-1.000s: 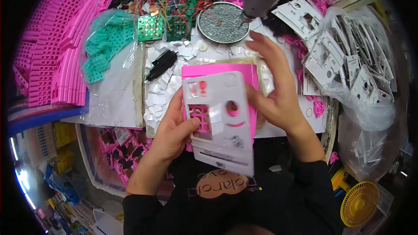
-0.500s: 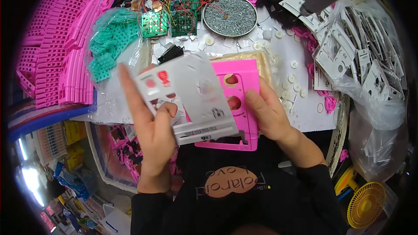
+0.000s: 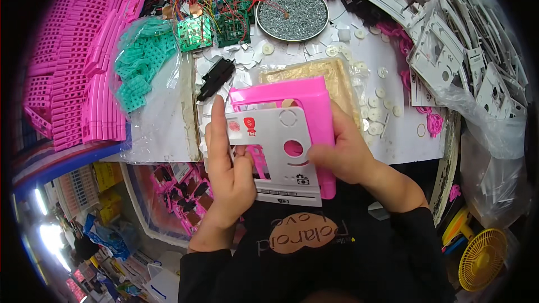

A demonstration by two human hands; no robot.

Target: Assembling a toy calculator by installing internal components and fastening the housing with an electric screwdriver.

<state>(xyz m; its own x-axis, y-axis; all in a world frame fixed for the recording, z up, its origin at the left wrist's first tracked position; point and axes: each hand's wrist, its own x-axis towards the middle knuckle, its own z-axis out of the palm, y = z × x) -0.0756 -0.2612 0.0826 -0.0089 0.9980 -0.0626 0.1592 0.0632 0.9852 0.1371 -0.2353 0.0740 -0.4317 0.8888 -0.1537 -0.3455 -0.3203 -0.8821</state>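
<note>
1. Fingers of my left hand [image 3: 227,163] are wrapped around the left edge of a flat grey plastic faceplate with a round hole and printed icons [image 3: 281,151], thumb pressed on its front, the index finger stretched up along its side.
2. Over on the other side, my right hand [image 3: 345,154] clamps the right edge of a bright pink plastic casing [image 3: 311,106], which lies directly behind the faceplate; both pieces are held together just above my lap, at the table's near edge.
3. Just beyond the casing sits a tan, crinkled tray [image 3: 331,76], with small white plastic discs [image 3: 379,101] scattered beside it on the white tabletop [image 3: 393,140].
4. A small black part [image 3: 216,78] lies to the left, near a clear bag of teal plastic pieces [image 3: 140,70].
5. Farther back stands a round metal dish of grey screws [image 3: 292,14], beside green circuit boards with coloured wires [image 3: 216,19].
6. Stacked pink plastic frames [image 3: 73,73] fill the far left; grey faceplates [image 3: 466,50] are heaped at the far right.
</note>
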